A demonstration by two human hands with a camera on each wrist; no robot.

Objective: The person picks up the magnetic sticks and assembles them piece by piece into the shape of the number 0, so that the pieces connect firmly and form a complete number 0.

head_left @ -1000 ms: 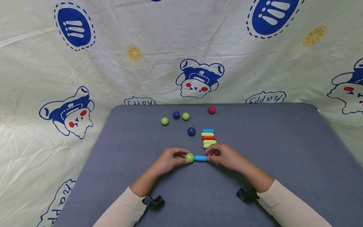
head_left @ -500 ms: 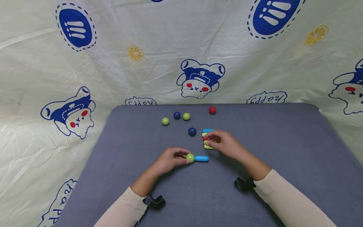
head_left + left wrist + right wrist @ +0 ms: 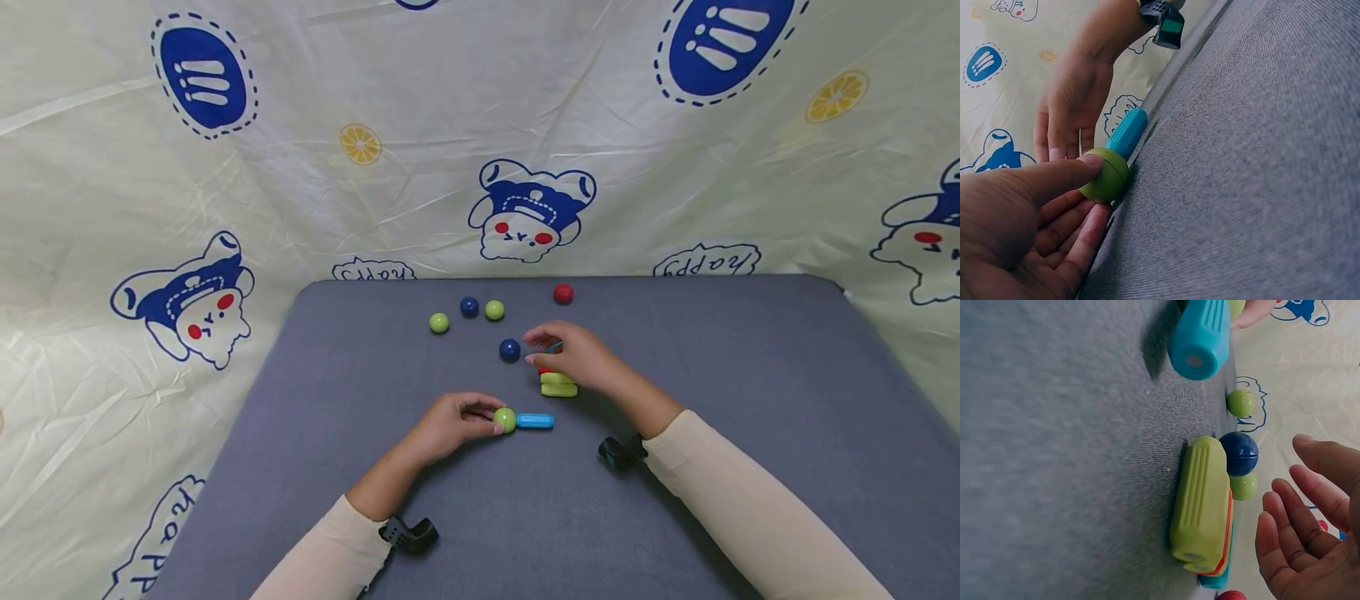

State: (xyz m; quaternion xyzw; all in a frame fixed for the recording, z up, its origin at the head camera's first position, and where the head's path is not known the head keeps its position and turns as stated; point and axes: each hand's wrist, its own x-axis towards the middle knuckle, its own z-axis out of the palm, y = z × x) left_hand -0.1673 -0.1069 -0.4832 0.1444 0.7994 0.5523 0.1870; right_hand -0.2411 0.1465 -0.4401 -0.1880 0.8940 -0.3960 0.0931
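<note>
Right hand at right, fingers loosely bent, apart from stick row: yellow stick frontmost, red stick and blue stick behind. Navy ball, 2 green balls beyond, red ball cropped at bottom. Top: 1 cyan stick, held ball behind, left hand partly visible.

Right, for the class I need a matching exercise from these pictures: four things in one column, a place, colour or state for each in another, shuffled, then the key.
Column one:
1. Left hand
2. Red ball
3. Table
4. Right hand

Column two:
A. Grey
B. Fingers apart, nothing held
C. Gripping a green ball
D. Near the far edge

Pairs: 1-C, 2-D, 3-A, 4-B
</note>
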